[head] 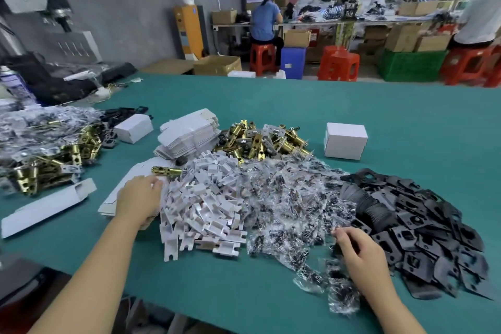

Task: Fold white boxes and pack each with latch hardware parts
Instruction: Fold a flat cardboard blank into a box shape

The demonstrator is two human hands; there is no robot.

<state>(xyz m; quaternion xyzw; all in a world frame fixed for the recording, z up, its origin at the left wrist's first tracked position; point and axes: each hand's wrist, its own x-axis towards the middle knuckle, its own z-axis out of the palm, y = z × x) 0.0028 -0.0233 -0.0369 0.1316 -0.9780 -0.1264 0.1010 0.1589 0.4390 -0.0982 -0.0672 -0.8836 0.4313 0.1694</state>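
My left hand (137, 199) lies palm down on a stack of flat white box blanks (119, 192), its fingertips at the edge of a heap of white plastic pieces (206, 198). Its fingers are hidden from view. A brass latch (166, 170) lies just beyond them. My right hand (362, 255) has curled fingers that pinch a clear bag of screws (334, 236) where the heap of screw bags (292, 198) meets the black plates (423, 230). A folded white box (344, 140) stands at the right, and more flat blanks (189, 134) lie behind.
More brass latches (260, 141) are heaped mid-table on the green table (406, 106). At the left are another heap of parts (46, 149), a closed white box (133, 127) and an open long box (48, 206). People sit at benches across the room.
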